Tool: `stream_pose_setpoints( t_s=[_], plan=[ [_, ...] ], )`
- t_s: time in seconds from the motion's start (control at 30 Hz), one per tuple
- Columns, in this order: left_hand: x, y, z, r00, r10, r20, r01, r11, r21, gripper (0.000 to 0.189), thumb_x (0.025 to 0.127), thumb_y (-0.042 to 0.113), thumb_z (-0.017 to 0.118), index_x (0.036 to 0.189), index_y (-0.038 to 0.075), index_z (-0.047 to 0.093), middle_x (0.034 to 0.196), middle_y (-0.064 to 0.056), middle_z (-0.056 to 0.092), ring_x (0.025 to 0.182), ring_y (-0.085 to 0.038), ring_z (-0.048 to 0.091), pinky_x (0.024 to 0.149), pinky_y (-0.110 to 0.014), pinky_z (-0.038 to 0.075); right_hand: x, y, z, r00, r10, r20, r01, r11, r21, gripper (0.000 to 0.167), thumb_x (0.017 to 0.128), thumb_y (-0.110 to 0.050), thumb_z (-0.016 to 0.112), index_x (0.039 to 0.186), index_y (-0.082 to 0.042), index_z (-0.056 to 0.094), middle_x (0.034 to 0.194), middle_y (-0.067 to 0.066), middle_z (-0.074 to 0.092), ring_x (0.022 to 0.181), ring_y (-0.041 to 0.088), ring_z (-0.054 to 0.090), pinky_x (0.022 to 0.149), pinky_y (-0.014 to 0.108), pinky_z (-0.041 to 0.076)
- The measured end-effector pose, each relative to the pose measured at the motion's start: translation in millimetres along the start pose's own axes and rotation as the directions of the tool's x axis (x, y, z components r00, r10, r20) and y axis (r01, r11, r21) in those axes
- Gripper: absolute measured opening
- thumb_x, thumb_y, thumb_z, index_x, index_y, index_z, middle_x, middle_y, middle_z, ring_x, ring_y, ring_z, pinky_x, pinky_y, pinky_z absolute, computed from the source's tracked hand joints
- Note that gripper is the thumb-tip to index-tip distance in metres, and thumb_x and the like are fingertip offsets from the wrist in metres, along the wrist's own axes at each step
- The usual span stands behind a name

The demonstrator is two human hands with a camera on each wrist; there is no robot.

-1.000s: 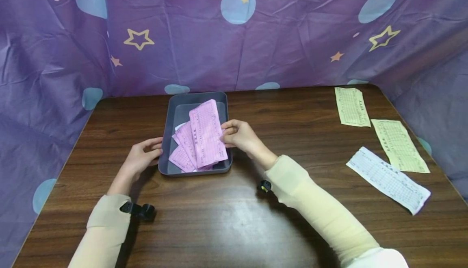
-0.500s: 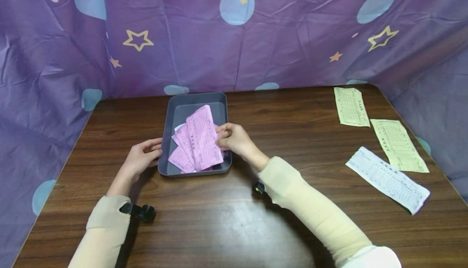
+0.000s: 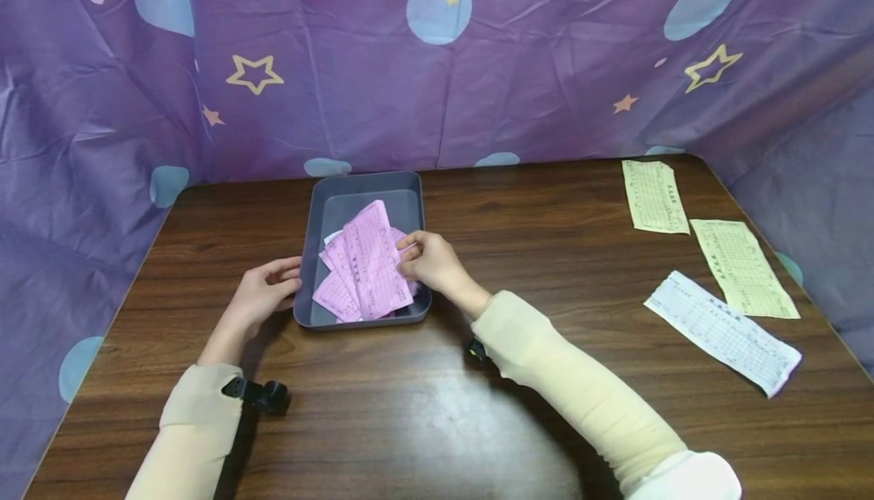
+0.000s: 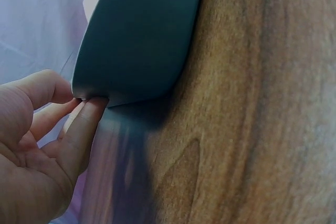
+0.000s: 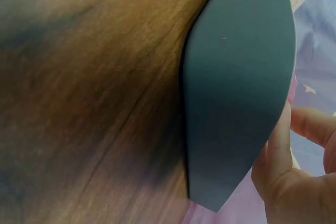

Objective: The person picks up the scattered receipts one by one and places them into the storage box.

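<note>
A dark grey tray (image 3: 400, 183) stands on the table with several pink printed paper slips (image 3: 337, 297) fanned in its near half. My right hand (image 3: 437, 263) reaches over the tray's right rim and pinches the right edge of the top pink slip (image 3: 371, 251), its fingertips close together. In the right wrist view the tray's wall (image 5: 236, 87) hides most of the paper, and the fingers (image 5: 279, 150) show beyond the rim. My left hand (image 3: 256, 294) touches the tray's left wall from outside; in the left wrist view the thumb and forefinger (image 4: 50, 86) meet its edge.
Two yellow slips (image 3: 655, 198) (image 3: 744, 268) lie at the right of the wooden table (image 3: 423, 424), with a white slip (image 3: 724, 333) nearer, its upper edge close against one of them. A purple curtain (image 3: 355, 90) with stars hangs behind the table.
My right hand has moved a little left and slightly nearer, bringing the top pink slip left and lower over the other slips. My left hand has stayed at the tray's side.
</note>
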State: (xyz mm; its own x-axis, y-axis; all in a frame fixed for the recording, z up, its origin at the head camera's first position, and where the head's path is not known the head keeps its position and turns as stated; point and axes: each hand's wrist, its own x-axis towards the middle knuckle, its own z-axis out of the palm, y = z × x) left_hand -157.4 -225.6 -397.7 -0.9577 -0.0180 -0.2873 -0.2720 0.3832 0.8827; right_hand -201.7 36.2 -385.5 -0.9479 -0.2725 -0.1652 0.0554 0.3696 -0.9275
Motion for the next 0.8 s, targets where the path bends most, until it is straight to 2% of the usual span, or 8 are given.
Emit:
stream_pose_setpoints(
  t_s=[0.37,0.6,0.8],
  plan=[
    [1.1,0.3,-0.5,1.0,-0.013,0.003,0.013,0.999,0.03,0.049,0.095,0.006,0.05,0.142,-0.003,0.04,0.138,-0.03,0.049,0.086,0.008,0.056,0.079,-0.02,0.057,-0.7,1.0,-0.8,1.0,-0.013,-0.019,0.011,0.991,-0.135,0.034,0.075,0.005,0.062,0.108,0.003,0.066,0.087,0.015,0.069,0.062,0.006,0.054,0.055,0.015,0.051],
    [0.2,3.2,-0.5,1.0,-0.029,-0.002,0.029,0.998,0.052,0.049,0.096,0.007,0.049,0.143,-0.001,0.039,0.139,-0.028,0.049,0.09,0.005,0.057,0.081,-0.022,0.057,-2.7,-0.3,-1.6,0.999,-0.021,-0.024,0.017,0.985,-0.172,0.035,0.076,0.002,0.064,0.111,0.001,0.067,0.094,0.017,0.071,0.07,0.009,0.059,0.058,0.015,0.051],
    [-0.4,3.8,0.0,0.999,-0.035,-0.003,0.035,0.998,0.045,0.049,0.095,0.007,0.05,0.143,-0.002,0.039,0.139,-0.028,0.049,0.089,0.006,0.057,0.08,-0.02,0.058,-4.7,-0.6,-5.0,0.998,-0.057,-0.028,0.051,0.983,-0.177,0.033,0.077,0.002,0.063,0.109,0.002,0.068,0.091,0.017,0.072,0.065,0.007,0.059,0.059,0.017,0.054]
  ],
)
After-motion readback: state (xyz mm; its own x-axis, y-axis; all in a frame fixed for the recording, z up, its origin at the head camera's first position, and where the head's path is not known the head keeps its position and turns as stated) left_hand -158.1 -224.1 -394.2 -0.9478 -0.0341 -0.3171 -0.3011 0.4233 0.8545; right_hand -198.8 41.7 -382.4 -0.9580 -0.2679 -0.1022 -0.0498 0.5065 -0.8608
